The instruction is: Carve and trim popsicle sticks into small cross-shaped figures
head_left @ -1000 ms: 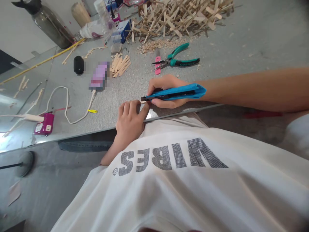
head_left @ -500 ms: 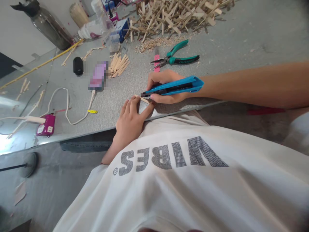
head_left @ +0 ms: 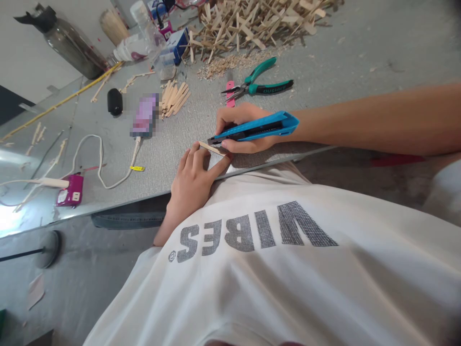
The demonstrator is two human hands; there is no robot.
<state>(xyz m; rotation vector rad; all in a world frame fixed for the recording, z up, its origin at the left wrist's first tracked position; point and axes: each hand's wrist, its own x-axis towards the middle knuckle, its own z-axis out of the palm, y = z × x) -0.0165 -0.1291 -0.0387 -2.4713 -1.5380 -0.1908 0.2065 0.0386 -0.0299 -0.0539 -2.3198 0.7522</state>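
My left hand (head_left: 192, 178) rests on the table near its front edge, holding a short wooden craft stick (head_left: 212, 148) between the fingertips and thumb. In my right hand (head_left: 248, 127) is a blue utility knife (head_left: 257, 129), gripped with the thumb below and the fingers above. The knife's dark tip is just above the stick, near its middle; whether the blade touches the wood cannot be made out. Beyond my right hand lie green-handled needle-nose pliers (head_left: 257, 82), their jaws across a pink strip-like tool (head_left: 230, 93).
A large heap of craft sticks (head_left: 248, 24) lies at the back, with wood shavings (head_left: 223, 65) before it. A small stick pile (head_left: 175, 98), a phone (head_left: 144, 114) on a white cable (head_left: 103, 168), a black case (head_left: 115, 102) and a dark bottle (head_left: 72, 43) are to the left.
The view has shifted slightly. The knife tip has drawn a little up from the craft stick, and more of the stick shows. Both hands keep their hold.
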